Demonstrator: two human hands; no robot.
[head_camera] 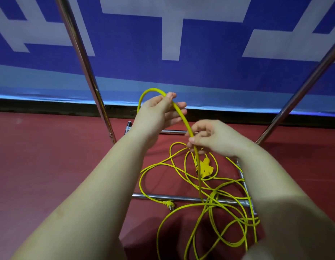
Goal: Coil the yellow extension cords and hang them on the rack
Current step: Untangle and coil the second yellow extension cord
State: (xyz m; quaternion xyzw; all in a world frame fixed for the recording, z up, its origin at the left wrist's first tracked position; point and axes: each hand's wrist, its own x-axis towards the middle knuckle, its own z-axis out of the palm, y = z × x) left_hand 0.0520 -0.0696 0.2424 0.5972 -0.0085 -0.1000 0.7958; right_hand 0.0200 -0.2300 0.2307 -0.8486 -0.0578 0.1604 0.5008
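Note:
A yellow extension cord [181, 114] arches between my two hands above the floor. My left hand [159, 113] pinches the top of the arch between thumb and forefinger, the other fingers spread. Lower and to the right, my right hand [210, 137] grips the same strand between thumb and curled fingers. From there the cord drops into a loose tangle [215, 199] on the red floor. A yellow multi-socket head [204, 168] lies in the tangle, and a yellow plug [169, 204] rests beside the rack's front base bar. The rack's chrome uprights [84, 72] rise left and right.
The rack's chrome base bars [181, 197] lie on the red floor [50, 156] under the tangle, with a right side bar [243, 177] and a caster [128, 125] at the back left. A blue and white banner wall [172, 34] stands directly behind.

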